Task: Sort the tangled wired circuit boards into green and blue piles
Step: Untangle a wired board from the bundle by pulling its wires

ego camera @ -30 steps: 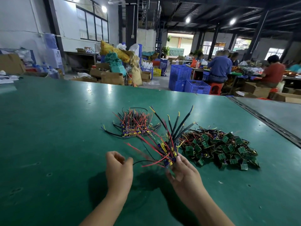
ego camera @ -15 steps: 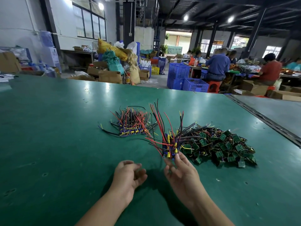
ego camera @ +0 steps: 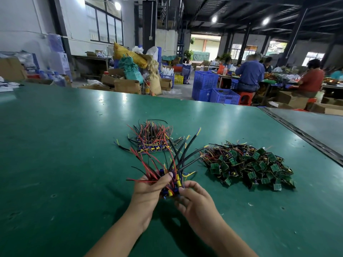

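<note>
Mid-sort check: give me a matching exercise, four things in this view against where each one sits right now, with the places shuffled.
Things:
1 green board pile
2 blue board pile
3 wired bundle
4 blue crates

Places:
a held between the left hand and the right hand
b on the floor beyond the table
c on the table, right of the hands
d on the table, beyond the hands

Pairs: 1-c; 2-d; 3-a; 4-b

Two bare forearms show from the lower edge up to the wrists, uncovered along all that is in view. The left hand [ego camera: 148, 191] and right hand [ego camera: 197, 203] are bare too; the fingernails look short and plain, though blur leaves that uncertain.
</note>
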### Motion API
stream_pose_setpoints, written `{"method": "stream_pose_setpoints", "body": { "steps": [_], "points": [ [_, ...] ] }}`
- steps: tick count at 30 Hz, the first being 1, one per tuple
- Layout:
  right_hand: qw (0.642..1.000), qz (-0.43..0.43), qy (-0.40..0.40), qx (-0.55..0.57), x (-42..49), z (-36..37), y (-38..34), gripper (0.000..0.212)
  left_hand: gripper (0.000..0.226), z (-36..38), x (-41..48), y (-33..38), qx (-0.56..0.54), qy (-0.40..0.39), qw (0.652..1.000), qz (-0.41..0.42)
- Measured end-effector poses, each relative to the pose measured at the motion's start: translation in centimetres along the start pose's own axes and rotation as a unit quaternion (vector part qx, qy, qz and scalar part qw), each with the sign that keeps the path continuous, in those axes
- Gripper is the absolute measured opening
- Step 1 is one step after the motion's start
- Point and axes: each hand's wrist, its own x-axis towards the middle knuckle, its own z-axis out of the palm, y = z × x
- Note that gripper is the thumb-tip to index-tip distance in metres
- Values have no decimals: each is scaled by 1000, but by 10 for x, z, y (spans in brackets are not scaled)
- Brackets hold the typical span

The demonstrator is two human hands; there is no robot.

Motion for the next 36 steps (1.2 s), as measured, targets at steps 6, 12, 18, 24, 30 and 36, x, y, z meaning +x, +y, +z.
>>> {"method": "stream_pose_setpoints", "body": {
  "steps": [6, 12, 18, 24, 30, 36],
  "points": [
    [996, -38, 45, -73, 1, -3, 0, 7, 12, 6, -6, -4, 32, 6, 999, -16],
    [980, -106, 54, -157, 4, -4, 4, 29, 21, 14, -5, -11, 79, 55, 995, 2],
    [946, -166, 93, -263, 6, -6, 8, 29, 9, 18, -6, -8, -57, 34, 995, -70],
    [871, -256, 142, -394, 13, -8, 7, 31, 10, 19, -8, -7, -93, 26, 990, -103],
    [902, -157, 100, -390, 13, -6, 0, 56, 7, 21, -12, -6, -75, 40, 995, -54],
    [904, -146, 69, -397, 9, -4, -5, 39, 35, 17, -14, -5, -91, -15, 989, -118]
  ]
}}
